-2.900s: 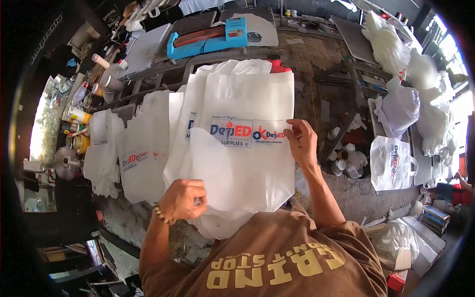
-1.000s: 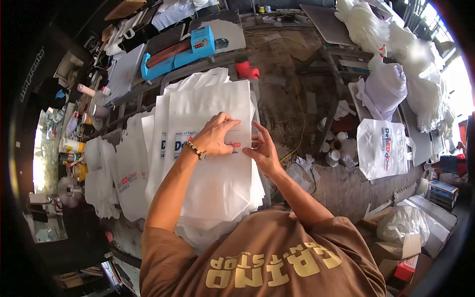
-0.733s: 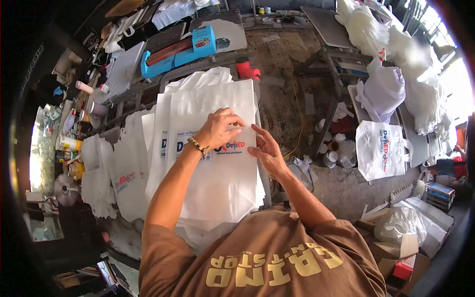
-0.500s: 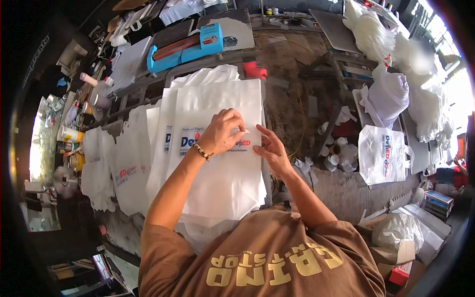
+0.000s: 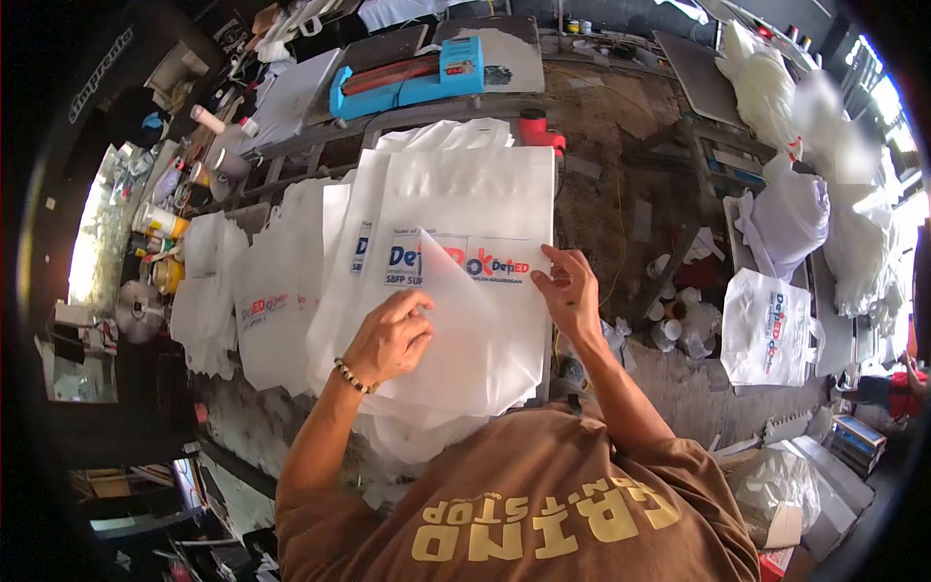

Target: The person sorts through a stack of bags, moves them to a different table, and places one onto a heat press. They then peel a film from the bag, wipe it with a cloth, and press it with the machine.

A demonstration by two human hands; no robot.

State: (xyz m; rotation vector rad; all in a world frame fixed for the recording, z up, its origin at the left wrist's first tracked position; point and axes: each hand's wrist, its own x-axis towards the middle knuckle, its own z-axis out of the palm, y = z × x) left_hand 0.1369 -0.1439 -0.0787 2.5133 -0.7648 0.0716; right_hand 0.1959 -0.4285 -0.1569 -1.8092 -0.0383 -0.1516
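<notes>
A stack of white bags (image 5: 470, 184) lies in front of me, the top one printed in blue and red with "DepED" lettering. Across its lower part lies a thin translucent sheet (image 5: 465, 330), its pointed upper corner lifted over the print. My left hand (image 5: 388, 339), wearing a beaded bracelet, is closed at the sheet's left edge with fingers curled and pinched. At the stack's right edge, my right hand (image 5: 572, 291) has thumb and forefinger apart, the fingertips touching the bag's side beside the print.
More printed white bags (image 5: 276, 320) hang or lie overlapped to the left. A blue device with a red roller (image 5: 407, 82) stands beyond the stack, near a red object (image 5: 538, 134). On the right are another printed bag (image 5: 766, 330) and a white bundle (image 5: 790, 209).
My left hand has moved down and left from the middle of the print, drawing the translucent sheet back so more lettering shows. My right hand stays at the bag's right edge. The view has shifted.
</notes>
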